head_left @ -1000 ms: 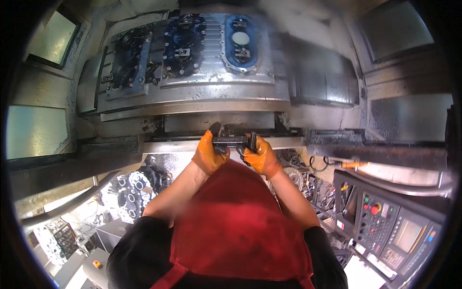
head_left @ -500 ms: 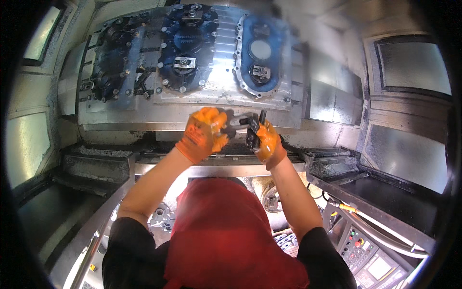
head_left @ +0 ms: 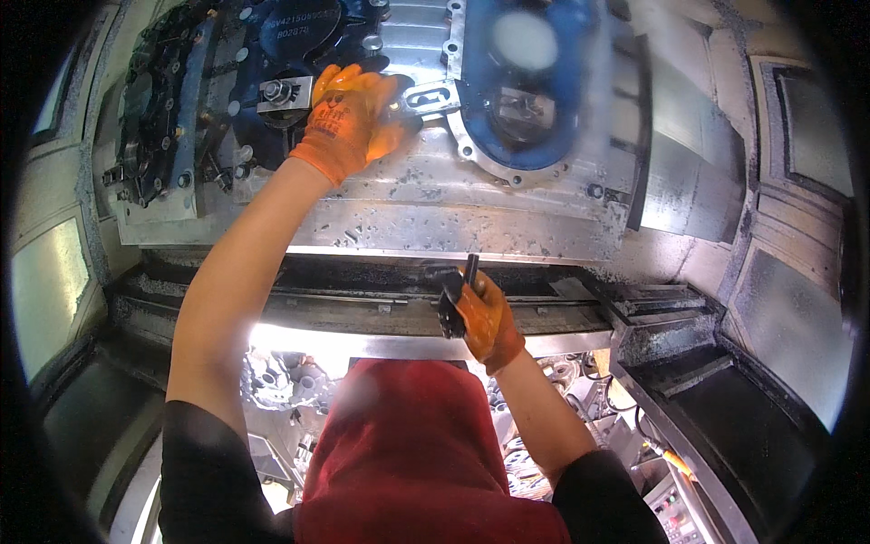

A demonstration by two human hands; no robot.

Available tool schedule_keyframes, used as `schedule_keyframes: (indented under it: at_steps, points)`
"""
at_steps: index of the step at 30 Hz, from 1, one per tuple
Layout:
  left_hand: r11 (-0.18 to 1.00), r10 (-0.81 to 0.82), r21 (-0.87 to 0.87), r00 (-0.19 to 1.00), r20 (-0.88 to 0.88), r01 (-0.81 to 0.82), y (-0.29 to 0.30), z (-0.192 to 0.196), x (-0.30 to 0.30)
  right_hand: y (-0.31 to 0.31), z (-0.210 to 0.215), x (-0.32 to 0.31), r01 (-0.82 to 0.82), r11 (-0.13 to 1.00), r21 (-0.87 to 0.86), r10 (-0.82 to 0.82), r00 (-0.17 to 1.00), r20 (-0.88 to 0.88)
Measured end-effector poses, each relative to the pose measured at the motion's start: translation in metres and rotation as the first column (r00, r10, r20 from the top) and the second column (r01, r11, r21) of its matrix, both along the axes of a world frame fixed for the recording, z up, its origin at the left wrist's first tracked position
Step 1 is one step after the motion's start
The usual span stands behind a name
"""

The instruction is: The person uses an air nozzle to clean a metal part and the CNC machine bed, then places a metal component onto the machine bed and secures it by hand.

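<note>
My left hand (head_left: pixel 349 118), in an orange glove, reaches over the metal fixture plate. It grips a slotted metal clamp strap (head_left: pixel 430 98), which lies at the edge of the blue-filled, flanged part (head_left: pixel 518 172). Left of that hand, a bolted clamp (head_left: pixel 285 93) sits on a dark round-topped cover (head_left: pixel 304 32). My right hand (head_left: pixel 489 317), gloved alike, is lower, in front of the fixture's near edge. Its fingers are closed round a black rod-like piece (head_left: pixel 471 269), with another dark piece beside it whose kind I cannot make out.
Another clamp (head_left: pixel 526 111) shows blurred inside the blue part. A dark bolted part (head_left: pixel 149 118) stands at far left. Metal chips dot the fixture's front ledge (head_left: pixel 408 227). A steel sill (head_left: pixel 553 343) crosses before me, and machine walls with windows (head_left: pixel 807 127) rise at both sides.
My left hand has moved forward and left with the clamp strap, away from my right hand. The right hand has dropped lower with the black pieces. The view has shifted closer to the fixture.
</note>
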State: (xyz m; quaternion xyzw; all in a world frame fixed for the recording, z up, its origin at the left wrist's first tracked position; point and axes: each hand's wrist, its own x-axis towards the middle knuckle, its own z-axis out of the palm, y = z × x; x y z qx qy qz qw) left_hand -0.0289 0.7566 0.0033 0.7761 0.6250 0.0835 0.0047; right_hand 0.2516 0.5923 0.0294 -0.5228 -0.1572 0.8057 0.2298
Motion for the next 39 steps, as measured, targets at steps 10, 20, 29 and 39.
schedule_keyframes:
  at_steps: [10, 20, 29, 39]
  points:
    - [0.989, -0.032, 0.144, 0.867, 0.497, -0.046, -0.042, 0.044, 0.019, 0.047, 0.016, -0.001, -0.294, 0.95, 0.109, 0.311, 0.926, -0.214]
    - [0.82, 0.051, -0.185, 0.254, 0.966, 0.542, -0.132, 0.057, -0.001, 0.083, 0.034, -0.013, -0.521, 0.835, -0.179, 0.295, 0.698, -0.653]
    - [0.968, 0.231, -0.213, -0.14, 0.963, 0.134, -0.136, 0.023, 0.019, 0.119, 0.083, -0.018, -0.441, 0.72, 0.535, 0.303, 0.894, 0.33]
    - [0.976, -0.191, 0.141, 0.963, 0.19, 0.166, -0.015, 0.006, -0.013, 0.232, 0.078, -0.033, -0.745, -0.038, 0.666, 0.015, 0.666, 0.745]
